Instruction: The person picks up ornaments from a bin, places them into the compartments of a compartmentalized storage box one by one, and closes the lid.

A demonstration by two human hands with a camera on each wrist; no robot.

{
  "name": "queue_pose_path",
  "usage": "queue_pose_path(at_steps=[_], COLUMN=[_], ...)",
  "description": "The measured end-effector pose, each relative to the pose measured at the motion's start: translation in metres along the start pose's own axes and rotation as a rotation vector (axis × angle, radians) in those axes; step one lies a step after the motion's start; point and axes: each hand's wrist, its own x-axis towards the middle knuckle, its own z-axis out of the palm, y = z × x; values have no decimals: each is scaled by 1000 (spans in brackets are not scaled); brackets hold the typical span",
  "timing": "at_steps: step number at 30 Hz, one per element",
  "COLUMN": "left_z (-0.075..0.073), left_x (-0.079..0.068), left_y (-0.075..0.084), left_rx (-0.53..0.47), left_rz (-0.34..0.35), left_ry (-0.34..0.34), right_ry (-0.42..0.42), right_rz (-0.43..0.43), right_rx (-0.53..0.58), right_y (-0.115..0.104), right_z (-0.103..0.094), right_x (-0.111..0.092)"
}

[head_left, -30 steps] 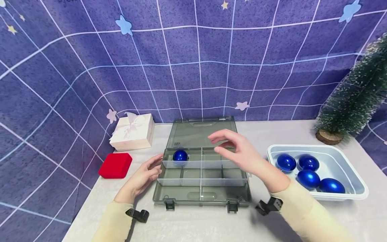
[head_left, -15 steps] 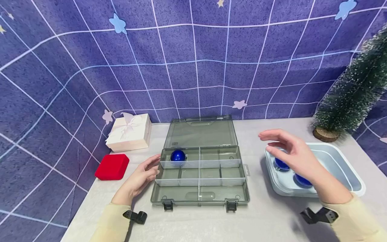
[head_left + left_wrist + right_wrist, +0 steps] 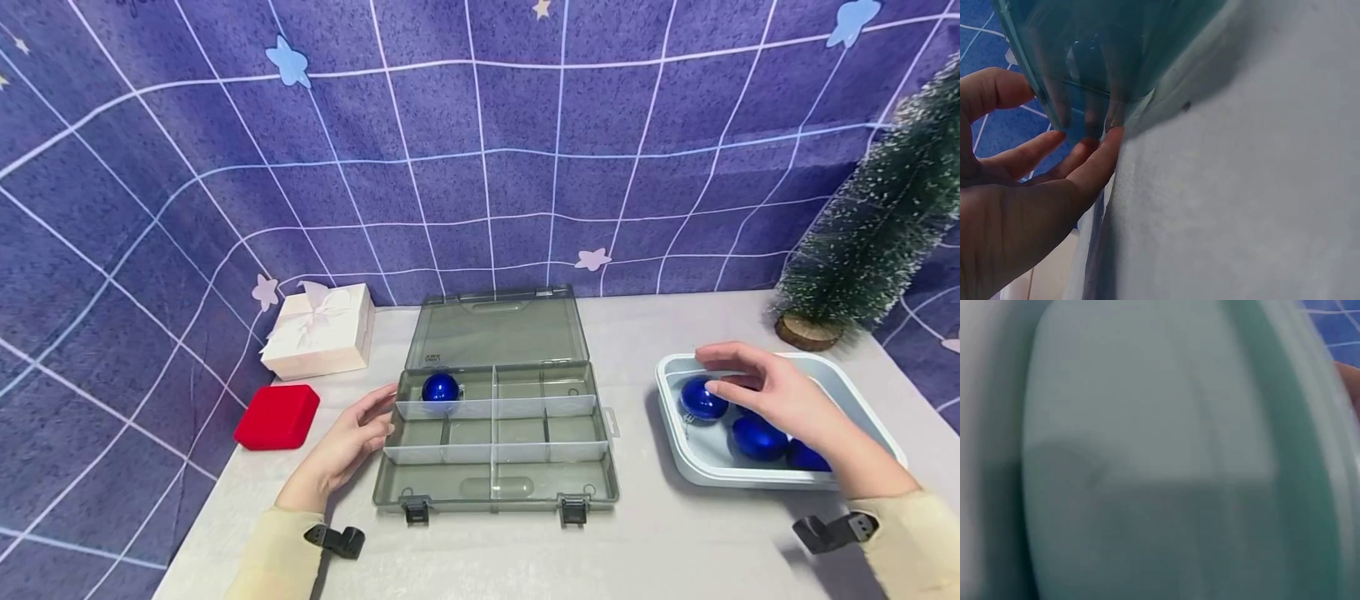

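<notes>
A smoky clear compartment box (image 3: 491, 502) lies on the table with its lid (image 3: 495, 329) folded back. One shiny blue bauble (image 3: 440, 388) sits in its back left compartment. At the box's left side rests my left hand (image 3: 347, 446), fingertips against the wall and nothing held; the left wrist view shows these fingers (image 3: 1094, 172) at the see-through side. Over the pale blue tray (image 3: 720, 477) on the right is my right hand (image 3: 795, 400), thumb and fingers apart above a blue bauble (image 3: 701, 402). More blue baubles (image 3: 757, 438) lie under the hand, partly hidden.
A white gift box (image 3: 318, 333) with a ribbon and a red box (image 3: 277, 417) stand to the left. A small frosted tree (image 3: 862, 242) rises behind the tray. Purple gridded cloth (image 3: 517, 192) hangs along the back.
My right hand has moved right from above the compartment box to the tray and lowered toward the baubles. My left hand has stayed at the box's side.
</notes>
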Motion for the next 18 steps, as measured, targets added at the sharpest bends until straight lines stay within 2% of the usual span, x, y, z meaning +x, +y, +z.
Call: queue_pose_path(at_steps=[5,11,18], left_z=[0,-1,-2], left_x=[0,0,0], left_y=[-1,-2,-3], left_rx=[-9,6,-1], left_rz=[3,6,19], left_ry=[-10,-17,-20], right_ry=[-45,-89,-176], right_rz=[49,37,35], right_rx=[-71,-128,-276], right_y=[13,17,21], right_z=[0,-1,-1], right_x=[-1,-1,-2])
